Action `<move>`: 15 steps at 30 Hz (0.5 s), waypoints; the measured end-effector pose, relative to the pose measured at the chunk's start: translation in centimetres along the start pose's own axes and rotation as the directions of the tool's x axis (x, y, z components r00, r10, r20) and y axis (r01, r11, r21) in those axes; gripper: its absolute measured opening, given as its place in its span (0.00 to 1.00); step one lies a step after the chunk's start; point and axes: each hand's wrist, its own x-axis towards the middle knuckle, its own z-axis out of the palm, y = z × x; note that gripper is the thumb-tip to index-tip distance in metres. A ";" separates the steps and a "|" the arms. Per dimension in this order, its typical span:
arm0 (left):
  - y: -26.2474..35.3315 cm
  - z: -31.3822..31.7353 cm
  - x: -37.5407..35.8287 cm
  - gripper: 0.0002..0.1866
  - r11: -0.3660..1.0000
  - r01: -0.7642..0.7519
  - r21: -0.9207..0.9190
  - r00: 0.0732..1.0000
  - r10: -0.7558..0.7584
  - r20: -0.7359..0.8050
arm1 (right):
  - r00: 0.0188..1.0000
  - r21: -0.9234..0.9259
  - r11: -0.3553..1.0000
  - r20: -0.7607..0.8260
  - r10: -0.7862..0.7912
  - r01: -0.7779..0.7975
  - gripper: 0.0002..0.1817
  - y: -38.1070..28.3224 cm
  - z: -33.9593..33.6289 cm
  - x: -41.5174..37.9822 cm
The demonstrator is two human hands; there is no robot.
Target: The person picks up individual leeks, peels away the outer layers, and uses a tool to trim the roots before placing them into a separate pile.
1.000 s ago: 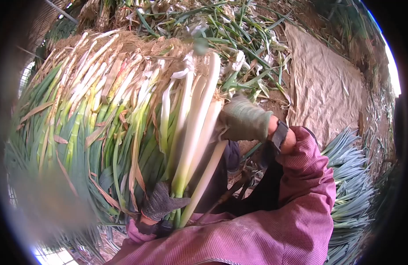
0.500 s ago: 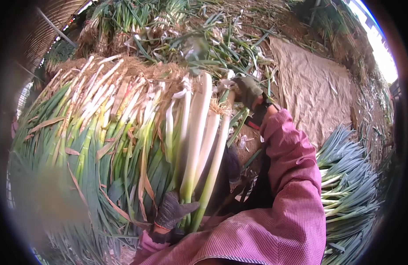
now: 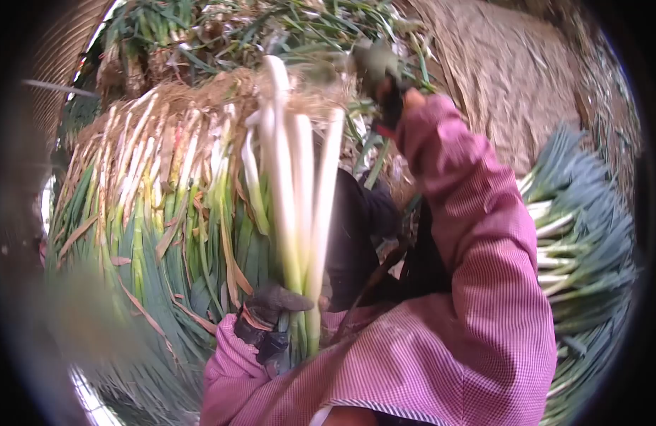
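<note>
My left hand [image 3: 274,310], in a dark grey glove, is closed around the lower green part of a few thick green onions [image 3: 299,192]. Their long white stems stand almost upright in front of me, blurred at the tops. My right hand [image 3: 376,67], in an olive-green glove, is raised just right of the stem tops. Motion smears its fingers. A small red and black piece [image 3: 384,130] shows by its wrist. To the left of the held stems lies a broad pile of untrimmed green onions [image 3: 150,192], with brown roots at the top and leaves toward me.
Brown cloth [image 3: 512,64] covers the ground at the upper right. Stacked green onions [image 3: 583,234] lie to my right with leaves pointing outward. Loose leaves and peelings [image 3: 306,28] are strewn at the back, beside rooted bundles [image 3: 143,42].
The held green onions have become more upright and moved slightly left, and the brown roots at the right stem's top no longer show. My right hand has moved up and left.
</note>
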 end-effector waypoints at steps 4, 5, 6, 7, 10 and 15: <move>-4.0 -2.5 -1.6 0.25 0.944 -0.258 0.207 0.966 0.257 0.034 | 0.929 0.080 0.931 -0.073 0.362 -0.356 0.12 11.0 -1.9 0.1; -5.0 -2.4 -2.1 0.28 0.951 -0.255 0.174 0.964 0.265 -0.035 | 0.937 0.190 0.930 -0.095 0.335 -0.313 0.13 11.0 -2.1 0.0; -5.3 -2.3 -2.2 0.29 0.949 -0.264 0.175 0.961 0.275 -0.039 | 0.856 0.832 0.397 0.164 0.490 -0.387 0.16 7.8 -2.5 -0.1; -4.9 -2.4 -2.3 0.30 0.945 -0.270 0.185 0.959 0.281 -0.034 | 0.956 0.597 0.766 0.281 0.078 -0.238 0.21 6.7 -1.6 -1.1; -4.3 -2.6 -2.7 0.33 0.926 -0.338 0.167 0.937 0.348 -0.033 | 0.750 0.094 0.963 0.610 -0.256 0.252 0.35 1.2 -2.0 -8.0; -6.1 -3.9 -3.9 0.31 0.903 -0.379 0.202 0.909 0.404 -0.103 | 0.990 0.091 0.994 0.123 -0.070 0.059 0.15 -5.0 -10.0 -11.6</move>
